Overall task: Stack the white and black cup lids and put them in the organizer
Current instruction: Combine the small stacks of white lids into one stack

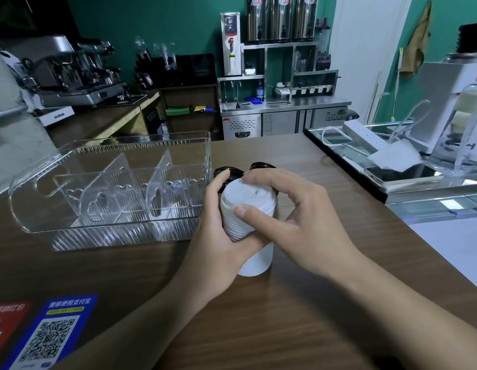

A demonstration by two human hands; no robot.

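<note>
On wooden counter: clear organizer.

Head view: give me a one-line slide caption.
Both hands, left hand and right hand, grip a white lid stack beside the clear organizer; black lids wait behind.

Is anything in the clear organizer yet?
Empty: the organizer holds only its dividers; both hands grip the white lid stack beside it.

Espresso machine back left; power strip right; QR sticker near edge.
</note>
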